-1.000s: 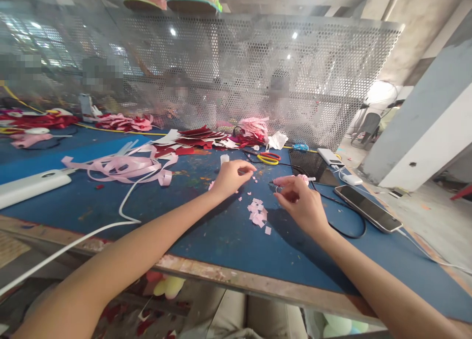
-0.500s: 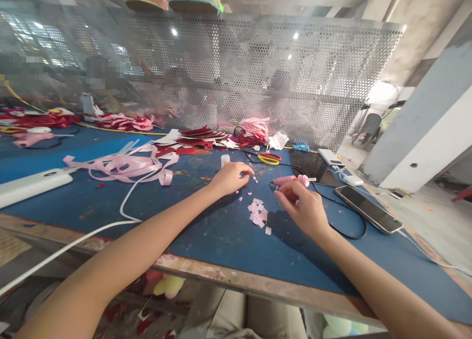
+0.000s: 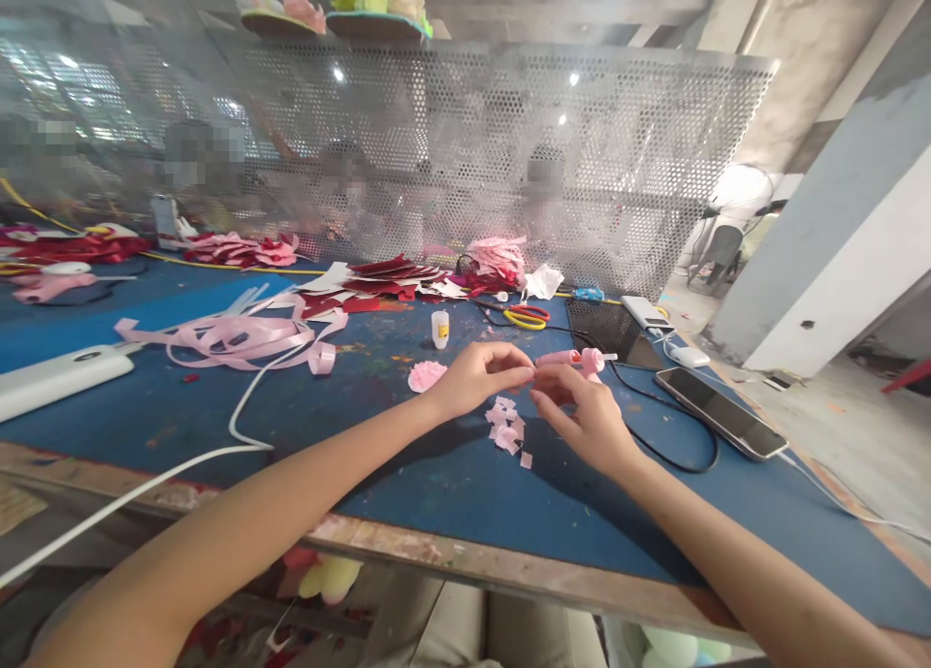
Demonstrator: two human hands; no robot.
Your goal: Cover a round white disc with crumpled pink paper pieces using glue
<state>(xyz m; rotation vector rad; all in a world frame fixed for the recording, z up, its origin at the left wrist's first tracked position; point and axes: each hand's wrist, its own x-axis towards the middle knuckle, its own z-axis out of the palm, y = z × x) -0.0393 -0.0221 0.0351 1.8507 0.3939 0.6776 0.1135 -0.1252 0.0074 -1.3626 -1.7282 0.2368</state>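
Above the blue table point(image 3: 436, 474), my left hand point(image 3: 484, 377) and my right hand point(image 3: 582, 411) meet at the fingertips. The fingers of both are pinched together, and whatever they hold is too small to make out. Just below them lies a small heap of pale pink squares point(image 3: 504, 424). A round pink ruffled piece point(image 3: 427, 376) rests left of my left hand, near the wrist. Behind it stands a small clear bottle point(image 3: 440, 330) with a yellow label. A pink glue gun point(image 3: 593, 361) lies behind my right hand, partly hidden by it.
Pink ribbon point(image 3: 240, 336) is coiled at left beside a white power bank point(image 3: 65, 377). Red and white sheets point(image 3: 385, 282) and yellow-red scissors point(image 3: 527, 317) lie at the back. A phone point(image 3: 720, 413) with cables is at right. People are blurred behind a perforated metal screen point(image 3: 451, 164).
My left hand has moved right and toward me, meeting my right hand at the fingertips. The round pink piece and the whole bottle now show.
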